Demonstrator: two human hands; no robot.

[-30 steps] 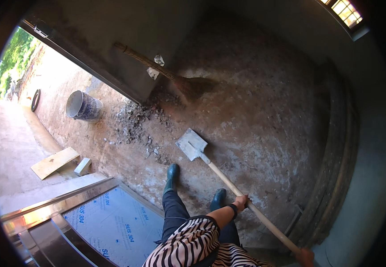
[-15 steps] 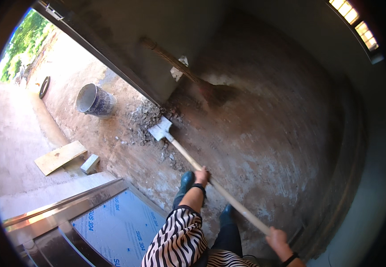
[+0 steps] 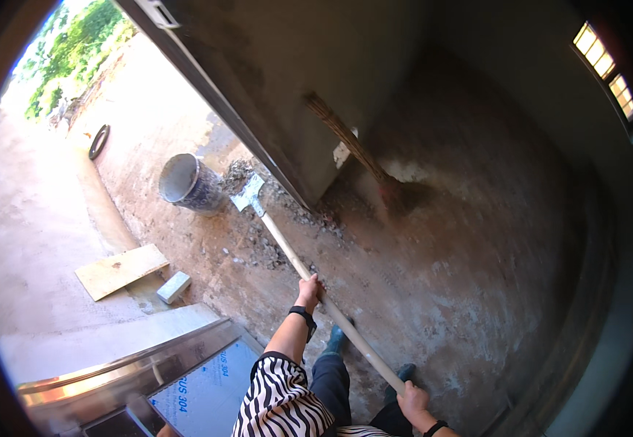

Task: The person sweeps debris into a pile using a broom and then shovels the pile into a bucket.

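With both hands I hold a long-handled shovel [image 3: 281, 239]. My left hand [image 3: 310, 291] is wrapped round the middle of its pale wooden handle, and my right hand [image 3: 412, 400] grips close to the handle's end. The metal blade points away from me, against a heap of grey rubble [image 3: 237, 175] by the wall's end. Just left of the blade stands a grey, dirt-streaked bucket [image 3: 181, 178], its mouth open. Loose bits of debris [image 3: 265, 251] lie scattered on the floor along the handle.
A straw broom [image 3: 360, 156] leans on the dark wall [image 3: 287, 80]. At left lie a wooden board [image 3: 121, 271] and a grey block [image 3: 174, 288]; a black tyre-like ring [image 3: 99, 142] is farther out. A metal door with blue film [image 3: 200, 397] is at lower left.
The shovel blade has moved forward from the near side of the rubble into the heap beside the bucket. Both my hands have gone along with the handle, and my view has shifted left.
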